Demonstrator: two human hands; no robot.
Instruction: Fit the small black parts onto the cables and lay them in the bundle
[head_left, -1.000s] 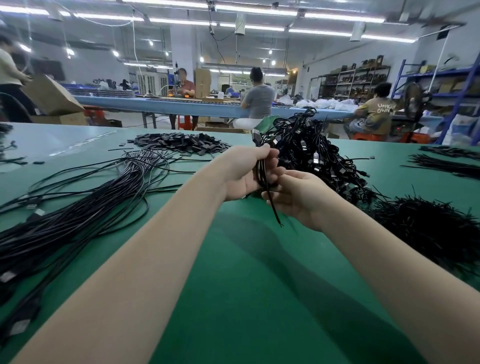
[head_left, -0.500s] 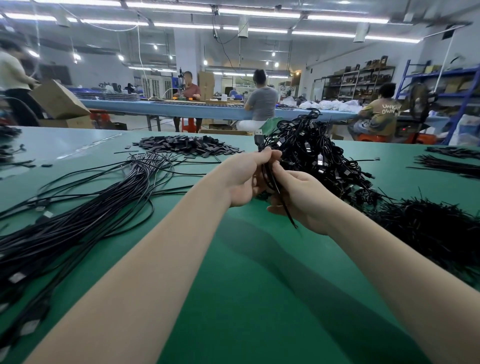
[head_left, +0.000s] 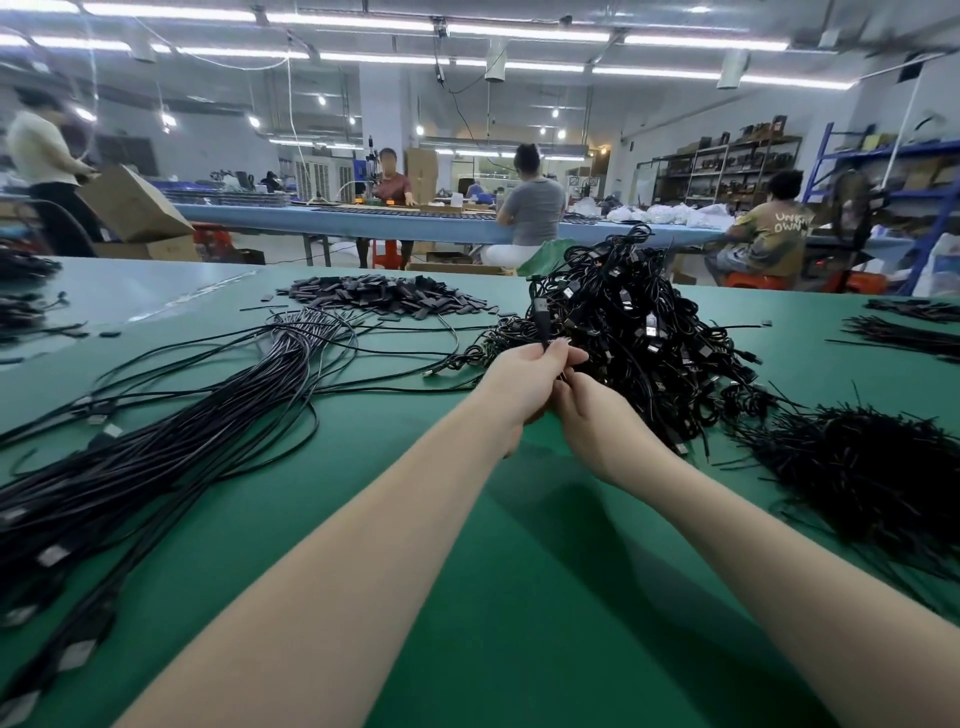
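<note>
My left hand (head_left: 524, 387) pinches a black cable whose plug end (head_left: 540, 314) sticks up above the fingers. My right hand (head_left: 597, 421) sits just below and right of it, fingers curled round the same cable; the fingertips are hidden behind the left hand. Both hands hover in front of a tangled heap of black cables (head_left: 639, 332). A long bundle of straight black cables (head_left: 171, 441) stretches across the left of the green table (head_left: 493, 597). A pile of small black parts (head_left: 384, 299) lies further back.
A mound of thin black ties (head_left: 872, 478) lies at the right. More black strands (head_left: 904, 330) rest at the far right edge. Other people sit and stand at a blue table (head_left: 415, 221) beyond.
Both hands have moved up and away from me toward the tangled heap. The loose cable tail that hung below the hands is no longer in sight.
</note>
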